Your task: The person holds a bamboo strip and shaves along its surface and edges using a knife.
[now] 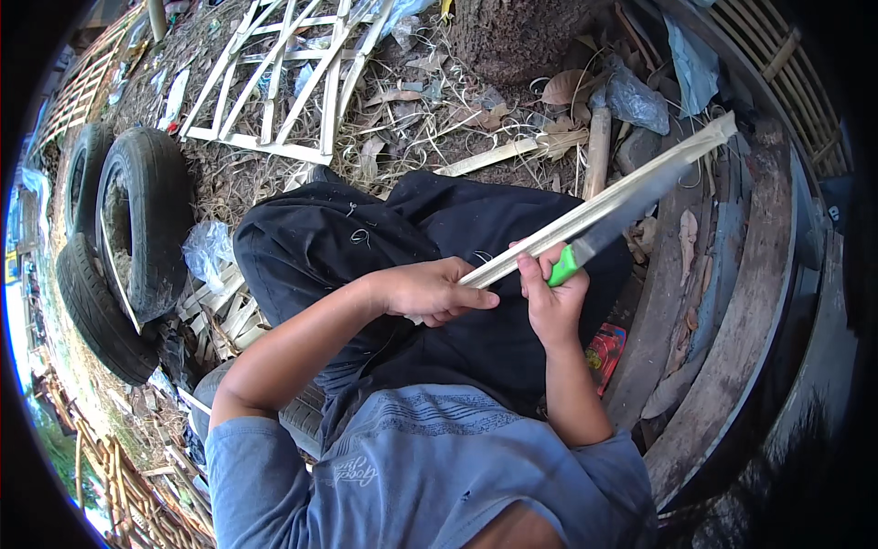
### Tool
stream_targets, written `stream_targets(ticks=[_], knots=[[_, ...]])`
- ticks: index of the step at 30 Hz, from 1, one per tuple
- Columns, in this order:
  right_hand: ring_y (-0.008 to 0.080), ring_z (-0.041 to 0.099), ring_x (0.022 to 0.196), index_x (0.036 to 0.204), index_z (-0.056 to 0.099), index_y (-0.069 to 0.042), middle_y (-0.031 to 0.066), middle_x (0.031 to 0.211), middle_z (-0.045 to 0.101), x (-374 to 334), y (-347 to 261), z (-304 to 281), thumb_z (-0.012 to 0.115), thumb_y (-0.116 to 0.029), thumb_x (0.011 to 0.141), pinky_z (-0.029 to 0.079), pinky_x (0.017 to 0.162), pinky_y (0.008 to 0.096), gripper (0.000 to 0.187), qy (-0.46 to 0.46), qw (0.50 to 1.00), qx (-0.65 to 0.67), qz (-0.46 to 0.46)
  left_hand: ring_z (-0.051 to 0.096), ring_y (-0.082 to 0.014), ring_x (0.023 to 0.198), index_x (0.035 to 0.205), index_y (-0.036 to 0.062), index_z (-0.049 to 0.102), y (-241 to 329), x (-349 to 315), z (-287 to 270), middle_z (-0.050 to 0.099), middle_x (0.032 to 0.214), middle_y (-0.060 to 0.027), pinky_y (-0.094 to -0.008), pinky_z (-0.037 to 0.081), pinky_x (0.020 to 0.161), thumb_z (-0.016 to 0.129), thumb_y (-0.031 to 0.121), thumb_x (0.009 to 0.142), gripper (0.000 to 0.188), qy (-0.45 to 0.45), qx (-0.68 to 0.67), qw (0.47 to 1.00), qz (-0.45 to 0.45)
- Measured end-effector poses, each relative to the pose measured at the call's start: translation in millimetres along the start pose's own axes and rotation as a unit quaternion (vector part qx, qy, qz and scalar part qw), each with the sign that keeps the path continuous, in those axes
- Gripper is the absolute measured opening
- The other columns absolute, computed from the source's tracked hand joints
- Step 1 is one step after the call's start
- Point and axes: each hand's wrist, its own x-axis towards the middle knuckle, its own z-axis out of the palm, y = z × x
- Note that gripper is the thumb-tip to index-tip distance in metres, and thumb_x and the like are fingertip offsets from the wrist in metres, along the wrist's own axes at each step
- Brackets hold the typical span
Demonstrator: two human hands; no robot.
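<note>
Head view shows a seated person with two bare hands above the lap. The left hand (434,291) is closed around the near end of a long, narrow, pale strip of wood or bamboo (622,190), with the thumb lying along its upper side. From this hand the strip rises toward the far right, over the black trousers (306,242), and its far end stands free in the air. Held only near one end, it seems to leave most of its length uncovered, perhaps so that the blade has room beside it.

The right hand (555,302) is clenched around the bright green handle of a long grey knife (569,265). Its blade is blurred and points to the far right, almost parallel with the strip, on its near side. I cannot tell if the edge touches the strip, or if the right thumb presses on it. The two hands are near each other but apart, which probably helps to steady both things.

At the far left, a lattice frame of pale flat slats (267,145) lies on the littered ground. Black rubber tyres (165,197) stand at the left. On the right, weathered brown wooden planks (745,339) run beside the person, and a small red package (605,355) lies near the right forearm.
</note>
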Motion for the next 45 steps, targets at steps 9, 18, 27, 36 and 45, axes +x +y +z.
stream_targets(ticks=[9, 18, 27, 36, 45], knots=[[0.0407, 0.057, 0.062, 0.078, 0.049, 0.000, 0.0190, 0.067, 0.056, -8, -51, -37, 0.052, -0.030, 0.097, 0.043, 0.055, 0.0459, 0.036, -0.132, 0.932, -0.338, 0.012, 0.042, -0.0089, 0.064, 0.100, -0.0013, 0.056, 4, 37, 41, 0.043, 0.067, 0.0014, -0.0298, 0.038, 0.056, 0.061, 0.021, 0.092, 0.024, 0.261, 0.162, 0.936, 0.168], [0.0411, 0.061, 0.065, 0.077, 0.054, -0.001, 0.0182, 0.068, 0.060, -33, -42, -74, 0.059, -0.034, 0.093, 0.046, 0.055, 0.0484, 0.037, -0.129, 0.842, -0.521, 0.050, 0.044, -0.0102, 0.066, 0.096, 0.0019, 0.063, -3, 110, 66, 0.048, 0.071, -0.0010, -0.0306, 0.039, 0.058, 0.068, 0.009, 0.084, 0.015, 0.250, 0.175, 0.915, 0.265], [0.0349, 0.062, 0.056, 0.075, 0.053, -0.006, 0.0124, 0.062, 0.059, -31, -21, -89, 0.059, -0.044, 0.091, 0.048, 0.048, 0.0451, 0.041, -0.106, 0.839, -0.532, -0.042, 0.047, -0.0158, 0.057, 0.083, 0.0004, 0.051, 1, 85, 78, 0.051, 0.064, -0.0092, -0.0334, 0.041, 0.054, 0.072, 0.013, 0.085, 0.025, 0.282, 0.242, 0.901, 0.224], [0.0356, 0.063, 0.058, 0.074, 0.054, -0.004, 0.0145, 0.063, 0.062, -22, -14, -89, 0.058, -0.042, 0.093, 0.049, 0.050, 0.0452, 0.043, -0.066, 0.839, -0.540, -0.019, 0.045, -0.0141, 0.050, 0.079, 0.0027, 0.047, -36, 31, 83, 0.048, 0.055, -0.0085, -0.0318, 0.040, 0.048, 0.071, 0.011, 0.085, 0.027, 0.319, 0.234, 0.904, 0.163], [0.0369, 0.063, 0.060, 0.074, 0.054, -0.004, 0.0156, 0.063, 0.061, -23, -15, -84, 0.058, -0.040, 0.093, 0.050, 0.053, 0.0456, 0.042, -0.026, 0.849, -0.529, 0.001, 0.044, -0.0100, 0.053, 0.079, 0.0023, 0.046, -83, -38, 88, 0.046, 0.056, -0.0054, -0.0299, 0.040, 0.049, 0.072, 0.009, 0.084, 0.027, 0.342, 0.247, 0.898, 0.124]])
